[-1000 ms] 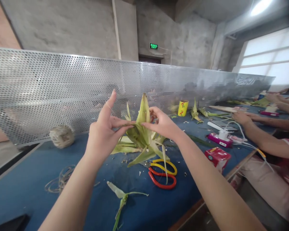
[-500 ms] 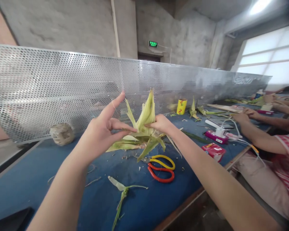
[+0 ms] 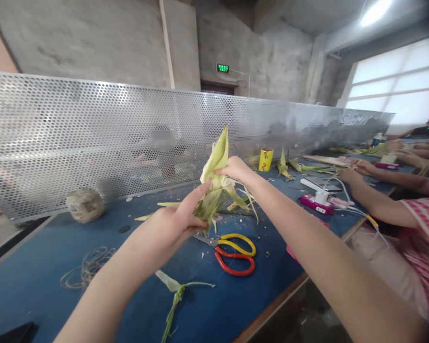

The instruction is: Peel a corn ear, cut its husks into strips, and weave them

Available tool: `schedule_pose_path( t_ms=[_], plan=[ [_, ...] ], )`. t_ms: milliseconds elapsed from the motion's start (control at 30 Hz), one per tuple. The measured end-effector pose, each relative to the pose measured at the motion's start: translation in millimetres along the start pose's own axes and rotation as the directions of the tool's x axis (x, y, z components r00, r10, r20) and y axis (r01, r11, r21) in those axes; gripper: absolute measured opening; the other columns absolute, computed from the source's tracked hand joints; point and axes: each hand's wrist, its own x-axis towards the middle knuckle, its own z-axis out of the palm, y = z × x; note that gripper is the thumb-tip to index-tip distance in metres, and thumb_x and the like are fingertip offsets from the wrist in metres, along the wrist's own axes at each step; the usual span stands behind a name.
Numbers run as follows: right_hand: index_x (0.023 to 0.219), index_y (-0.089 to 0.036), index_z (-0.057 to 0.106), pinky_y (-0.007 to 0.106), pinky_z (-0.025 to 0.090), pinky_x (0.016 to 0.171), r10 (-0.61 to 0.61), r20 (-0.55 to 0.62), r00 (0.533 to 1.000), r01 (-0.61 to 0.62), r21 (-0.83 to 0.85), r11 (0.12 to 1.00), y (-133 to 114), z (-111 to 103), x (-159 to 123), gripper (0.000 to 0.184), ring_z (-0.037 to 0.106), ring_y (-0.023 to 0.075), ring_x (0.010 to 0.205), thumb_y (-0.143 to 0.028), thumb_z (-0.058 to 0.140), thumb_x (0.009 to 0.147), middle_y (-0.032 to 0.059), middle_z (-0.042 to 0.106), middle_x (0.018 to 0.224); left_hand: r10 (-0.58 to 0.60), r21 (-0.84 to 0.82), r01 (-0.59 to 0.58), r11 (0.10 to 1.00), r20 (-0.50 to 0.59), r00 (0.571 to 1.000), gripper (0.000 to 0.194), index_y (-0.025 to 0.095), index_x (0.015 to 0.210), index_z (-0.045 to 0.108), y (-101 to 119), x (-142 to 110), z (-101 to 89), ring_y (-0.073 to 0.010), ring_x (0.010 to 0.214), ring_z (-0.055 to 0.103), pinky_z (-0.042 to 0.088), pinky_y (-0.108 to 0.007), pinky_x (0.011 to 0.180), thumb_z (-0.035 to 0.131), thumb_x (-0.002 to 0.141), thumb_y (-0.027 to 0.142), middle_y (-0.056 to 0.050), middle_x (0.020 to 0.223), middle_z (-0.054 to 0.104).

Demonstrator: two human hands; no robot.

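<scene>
Husk (image 3: 219,157) above table (image 3: 143,305), toward far edge. Right hand (image 3: 238,170) pinches its middle; left hand (image 3: 175,219) pinches lower leaves (image 3: 209,206). Tip (image 3: 224,138) gathered to point; lower leaves splayed, seemingly unfinished. Scissors (image 3: 217,242) lie untouched.

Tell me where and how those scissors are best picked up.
I'd probably take the scissors by the red and yellow handle loops, coming from the right: they lie flat with the loops on that side, while the blades point left, toward the left hand and the husks.
</scene>
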Motion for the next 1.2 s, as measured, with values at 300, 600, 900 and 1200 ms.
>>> schedule_pose_path(
  t_ms=[300, 600, 900, 1200],
  plan=[
    [0.073, -0.013, 0.069, 0.027, 0.05, 0.072, 0.038, 0.084, 0.996, -0.057, 0.235, 0.97, 16, 10, 7, 0.017, 0.065, 0.0185, 0.076, -0.016, 0.075, 0.057, 0.0074, 0.071, 0.081, 0.055, 0.014, -0.054, 0.998, -0.163, 0.985, 0.07, 0.029, 0.141, 0.01, -10, -27, 21.9, -0.0138, 0.091, 0.066, 0.051, -0.025, 0.081, 0.042, 0.082, 0.011, 0.005, 0.088, 0.073],
    [0.064, -0.013, 0.064, 0.025, 0.052, 0.062, 0.175, 0.047, 0.983, -0.18, 0.342, 0.922, 0, 11, 15, 0.01, 0.064, 0.0146, 0.064, -0.011, 0.072, 0.06, 0.0061, 0.069, 0.074, 0.021, -0.004, -0.023, 1.0, -0.334, 0.942, 0.057, 0.032, 0.134, 0.028, -3, -46, 31.0, -0.0158, 0.097, 0.064, 0.051, -0.03, 0.087, 0.045, 0.083, 0.011, 0.005, 0.095, 0.072],
    [0.057, -0.013, 0.061, 0.03, 0.052, 0.057, 0.317, 0.169, 0.933, -0.356, 0.336, 0.872, -5, 10, 17, 0.017, 0.06, 0.015, 0.051, -0.017, 0.077, 0.059, 0.0038, 0.064, 0.055, 0.09, -0.009, -0.103, 0.995, -0.406, 0.909, 0.038, 0.03, 0.109, 0.056, -5, -61, 41.6, -0.013, 0.095, 0.064, 0.051, -0.022, 0.084, 0.047, 0.081, 0.006, 0.004, 0.11, 0.066],
    [0.074, -0.01, 0.062, 0.032, 0.052, 0.062, 0.445, 0.183, 0.877, -0.477, 0.215, 0.852, -13, 16, 28, 0.018, 0.063, 0.0175, 0.064, -0.026, 0.071, 0.07, 0.0061, 0.065, 0.068, 0.101, -0.008, -0.116, 0.993, -0.432, 0.896, 0.033, 0.026, 0.1, 0.062, -9, -78, 31.9, -0.0089, 0.086, 0.066, 0.051, -0.014, 0.078, 0.046, 0.08, 0.005, 0.004, 0.1, 0.07]
  ],
)
